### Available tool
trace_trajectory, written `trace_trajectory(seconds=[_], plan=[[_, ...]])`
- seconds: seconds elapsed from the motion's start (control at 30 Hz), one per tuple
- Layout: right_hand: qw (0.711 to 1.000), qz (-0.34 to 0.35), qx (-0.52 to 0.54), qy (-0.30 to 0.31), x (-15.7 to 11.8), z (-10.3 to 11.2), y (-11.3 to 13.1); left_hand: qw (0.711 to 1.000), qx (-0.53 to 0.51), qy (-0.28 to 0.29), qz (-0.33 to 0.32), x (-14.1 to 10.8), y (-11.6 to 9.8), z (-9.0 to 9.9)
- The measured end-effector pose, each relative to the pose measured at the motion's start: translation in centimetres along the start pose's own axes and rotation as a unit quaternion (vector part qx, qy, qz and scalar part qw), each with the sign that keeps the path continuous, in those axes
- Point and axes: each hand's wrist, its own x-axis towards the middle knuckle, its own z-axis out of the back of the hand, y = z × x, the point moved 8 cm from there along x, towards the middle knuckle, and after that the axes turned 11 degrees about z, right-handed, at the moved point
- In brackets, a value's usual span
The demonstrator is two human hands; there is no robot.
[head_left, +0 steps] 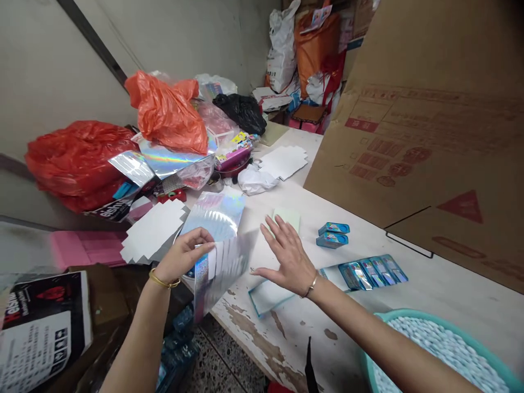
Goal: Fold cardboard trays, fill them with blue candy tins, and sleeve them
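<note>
My left hand (190, 255) pinches the upper left edge of a shiny holographic sheet (225, 278) with slot-like shapes along it. The sheet is tilted at the table's near edge and partly blurred. To its right my right hand (289, 254) is held with fingers spread and nothing in them. Behind the held sheet lies another holographic sheet (216, 210). Under my right hand is a flat white piece with a blue edge (268, 297). A row of small blue packs (374, 273) lies right of my right wrist, and two small blue boxes (332, 234) stand beyond it.
A turquoise basin (370, 355) of small pale-blue pieces stands at the near right. A large cardboard box (409, 136) borders the table's right side. Red plastic bags (82, 161), white die-cut card (153, 232) and clutter fill the left and back. Opened cartons sit below at left.
</note>
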Motion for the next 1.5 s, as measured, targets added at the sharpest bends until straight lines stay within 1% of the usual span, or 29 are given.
trace_trajectory(seconds=[0.07,0.13,0.17,0.23,0.3,0.33,0.4,0.43,0.5,0.57,0.63,0.67,0.73,0.8,0.83,0.9,0.97,1.03,1.1,1.17,1.2,1.23,1.27,1.3,1.33,1.37,1.4,1.43,1.5], plan=[[0.999,0.024,0.047,-0.007,2.1,1.0,1.9,0.999,-0.006,0.044,-0.015,-1.2,-2.3,-2.0],[0.989,0.013,0.146,0.017,2.9,0.7,2.9,0.998,-0.027,0.058,-0.02,-1.8,-3.3,-3.5],[0.978,-0.006,0.206,0.037,2.8,0.3,3.0,0.998,-0.031,0.058,-0.019,-2.0,-3.3,-4.1],[0.948,-0.054,0.307,0.065,1.9,-0.5,2.7,0.998,-0.014,0.061,-0.022,-2.0,-3.0,-5.0],[0.928,-0.102,0.352,0.066,0.5,-0.6,1.7,0.995,0.04,0.078,-0.043,-2.0,-2.6,-6.1],[0.924,-0.12,0.359,0.062,-0.2,-0.5,1.0,0.991,0.075,0.09,-0.063,-2.0,-2.6,-6.8],[0.913,-0.15,0.376,0.057,-1.3,-0.1,-0.1,0.976,0.146,0.103,-0.126,-2.2,-3.1,-8.3],[0.903,-0.167,0.393,0.054,-1.8,-0.1,-0.7,0.964,0.181,0.099,-0.165,-2.4,-3.5,-9.1],[0.87,-0.21,0.445,0.037,-2.7,-0.2,-1.7,0.937,0.248,0.068,-0.237,-2.9,-4.3,-10.5],[0.825,-0.263,0.5,0.012,-3.7,-0.8,-2.7,0.905,0.308,0.024,-0.293,-3.3,-4.6,-11.7],[0.779,-0.313,0.543,-0.008,-4.8,-1.7,-3.5,0.88,0.343,-0.004,-0.329,-3.5,-4.4,-12.9],[0.759,-0.334,0.559,-0.016,-5.4,-2.1,-3.8,0.872,0.349,-0.009,-0.342,-3.6,-4.2,-13.4],[0.731,-0.369,0.574,-0.032,-6.6,-2.9,-4.4,0.864,0.349,-0.009,-0.361,-3.7,-3.6,-14.3],[0.717,-0.392,0.575,-0.047,-7.6,-3.5,-5.0,0.864,0.342,0.0,-0.369,-3.7,-3.1,-15.2],[0.715,-0.398,0.572,-0.052,-8.1,-3.8,-5.3,0.867,0.335,0.004,-0.368,-3.7,-2.9,-15.5],[0.719,-0.402,0.564,-0.054,-8.9,-4.4,-5.9,0.881,0.314,0.01,-0.353,-3.6,-2.6,-16.0],[0.737,-0.401,0.542,-0.051,-9.9,-5.2,-6.8,0.901,0.285,0.016,-0.327,-3.5,-2.4,-16.3],[0.771,-0.403,0.491,-0.047,-11.2,-6.0,-8.0,0.92,0.25,0.029,-0.301,-3.6,-2.1,-16.5],[0.82,-0.404,0.405,-0.023,-12.8,-6.8,-9.4,0.942,0.201,0.036,-0.266,-3.5,-1.5,-16.5],[0.865,-0.405,0.292,0.036,-14.5,-7.6,-10.3,0.974,0.115,0.007,-0.194,-2.9,-0.4,-16.0],[0.883,-0.399,0.236,0.065,-15.3,-7.8,-10.6,0.988,0.057,-0.015,-0.142,-2.5,0.4,-15.7],[0.899,-0.386,0.192,0.082,-15.8,-7.8,-10.6,0.996,-0.007,-0.035,-0.084,-2.0,1.4,-15.6],[0.912,-0.366,0.168,0.08,-16.1,-7.6,-10.5,0.996,-0.07,-0.049,-0.027,-1.5,2.4,-15.8],[0.92,-0.346,0.172,0.058,-16.1,-7.2,-10.1,0.99,-0.127,-0.054,0.023,-1.1,3.3,-16.4],[0.921,-0.332,0.204,0.019,-16.1,-6.7,-9.8,0.981,-0.174,-0.05,0.063,-0.6,4.0,-17.3],[0.91,-0.326,0.256,-0.029,-16.1,-6.1,-9.4,0.972,-0.209,-0.042,0.094,0.0,4.5,-18.4],[0.887,-0.329,0.315,-0.08,-16.1,-5.5,-9.3,0.964,-0.236,-0.035,0.116,0.5,4.8,-19.5],[0.855,-0.341,0.368,-0.127,-16.2,-5.1,-9.3,0.958,-0.255,-0.027,0.131,1.1,4.9,-20.7],[0.792,-0.381,0.432,-0.201,-16.5,-4.3,-9.7,0.949,-0.28,-0.012,0.148,2.3,4.8,-23.2]])
